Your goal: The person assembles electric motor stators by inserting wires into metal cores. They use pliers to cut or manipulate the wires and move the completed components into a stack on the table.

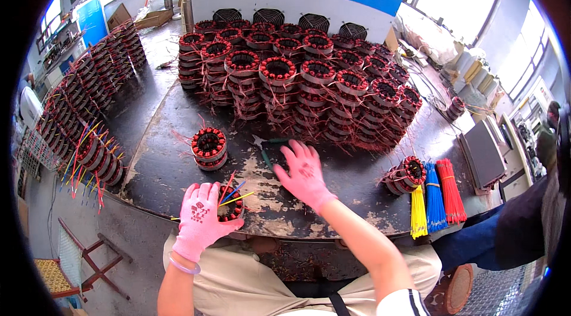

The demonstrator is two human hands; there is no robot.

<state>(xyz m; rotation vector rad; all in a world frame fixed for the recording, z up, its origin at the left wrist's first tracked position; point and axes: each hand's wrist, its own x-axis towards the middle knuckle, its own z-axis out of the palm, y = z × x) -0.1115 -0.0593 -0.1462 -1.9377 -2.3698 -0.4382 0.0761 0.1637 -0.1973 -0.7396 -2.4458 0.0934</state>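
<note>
My left hand [200, 218], in a pink glove, rests against a small ring-shaped motor stator [235, 209] at the near edge of the table, its thumb and fingers around the side. Red, blue and yellow wires stick out of this stator. Beside the green-handled cutting pliers [266, 154], my right hand [304, 174], also pink-gloved, is open with fingers stretched out; whether a fingertip touches the handle I cannot tell. Just beyond my left hand stands another stator [209, 148] with red windings and thin loose leads.
Stacked stators [279, 72] fill the table's far middle; more stacks [89, 93] line the left. On the right lie yellow wires [419, 212], blue wires [435, 200] and red wires [451, 194] beside tipped stators [405, 175]. A person in dark clothing [526, 221] is at the right.
</note>
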